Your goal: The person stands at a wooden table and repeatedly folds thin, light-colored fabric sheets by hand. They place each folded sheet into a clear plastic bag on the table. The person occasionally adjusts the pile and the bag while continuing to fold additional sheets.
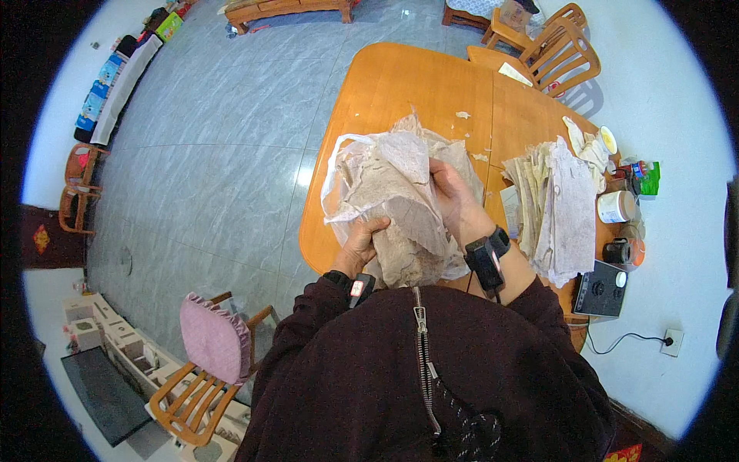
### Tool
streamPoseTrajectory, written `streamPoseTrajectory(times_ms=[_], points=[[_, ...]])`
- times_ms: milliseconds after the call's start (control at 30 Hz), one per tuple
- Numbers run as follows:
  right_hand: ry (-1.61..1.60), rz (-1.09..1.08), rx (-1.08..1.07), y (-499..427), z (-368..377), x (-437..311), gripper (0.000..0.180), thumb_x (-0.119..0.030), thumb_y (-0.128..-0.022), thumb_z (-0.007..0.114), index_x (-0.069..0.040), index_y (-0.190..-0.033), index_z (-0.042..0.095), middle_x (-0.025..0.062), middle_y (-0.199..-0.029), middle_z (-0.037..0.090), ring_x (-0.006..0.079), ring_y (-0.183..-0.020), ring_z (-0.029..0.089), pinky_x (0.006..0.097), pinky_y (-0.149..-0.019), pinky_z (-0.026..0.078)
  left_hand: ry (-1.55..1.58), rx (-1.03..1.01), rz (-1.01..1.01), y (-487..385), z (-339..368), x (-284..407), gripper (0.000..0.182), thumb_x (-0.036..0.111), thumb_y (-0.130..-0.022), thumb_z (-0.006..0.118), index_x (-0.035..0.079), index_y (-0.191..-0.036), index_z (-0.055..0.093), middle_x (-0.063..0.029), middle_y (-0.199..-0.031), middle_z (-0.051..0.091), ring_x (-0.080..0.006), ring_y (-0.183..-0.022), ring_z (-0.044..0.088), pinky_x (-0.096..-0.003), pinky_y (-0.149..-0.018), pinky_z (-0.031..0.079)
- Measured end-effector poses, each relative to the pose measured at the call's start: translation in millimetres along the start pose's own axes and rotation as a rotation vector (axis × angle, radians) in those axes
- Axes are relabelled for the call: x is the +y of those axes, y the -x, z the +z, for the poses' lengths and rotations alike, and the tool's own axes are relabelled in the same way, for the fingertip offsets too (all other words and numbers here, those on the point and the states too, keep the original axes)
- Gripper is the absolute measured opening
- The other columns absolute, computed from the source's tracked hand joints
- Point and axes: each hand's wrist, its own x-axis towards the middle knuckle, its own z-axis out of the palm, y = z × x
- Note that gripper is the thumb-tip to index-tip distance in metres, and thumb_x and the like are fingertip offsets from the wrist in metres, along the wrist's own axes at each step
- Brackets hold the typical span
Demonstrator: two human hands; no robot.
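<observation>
A bundle of thin, wrinkled grey-beige sheets (378, 185), fibrous like coarse paper or dried skin, is in front of my chest over the near end of the wooden table. A white translucent plastic bag (331, 187) lies loosely around its left side and underneath. My left hand (361, 245) grips the near left edge, thumb on top and the other fingers hidden below. On the right side, my right hand (456, 193) holds the sheets, its fingertips partly covered by a raised flap.
Beside the bundle, a stack of similar sheets (557, 213) lies on the wooden table (415, 81). Along the wall stand a white jar (616, 207), a dark jar (616, 252) and a black portable stove (600, 290). Small scraps (463, 115) lie farther back. A cushioned chair (213, 341) is behind left.
</observation>
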Motion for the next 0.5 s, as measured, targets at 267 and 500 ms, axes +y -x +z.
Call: streamPoseTrajectory(times_ms=[267, 500], points=[[0.097, -0.302, -0.192, 69.2, 89.0, -27.0, 0.027, -0.01, -0.091, 0.052, 0.006, -0.111, 0.061, 0.0148, -0.105, 0.067, 0.0235, -0.092, 0.068, 0.0355, -0.087, 0.057, -0.015, -0.069, 0.018, 0.1, -3.2, 2.7, 0.033, 0.008, -0.08, 0.07, -0.002, -0.11, 0.061, -0.0128, -0.101, 0.067, -0.0259, -0.091, 0.067, -0.0431, -0.084, 0.058], [0.051, -0.388, -0.386, 78.4, 105.5, -65.5, 0.03, -0.011, -0.091, 0.054, 0.004, -0.117, 0.059, 0.0133, -0.111, 0.066, 0.0208, -0.098, 0.066, 0.0346, -0.09, 0.055, -0.027, 0.039, -0.033, -4.6, -40.8, -13.6, 0.04, 0.002, -0.081, 0.064, -0.002, -0.12, 0.056, -0.0139, -0.107, 0.065, -0.0272, -0.093, 0.067, -0.0426, -0.086, 0.057]])
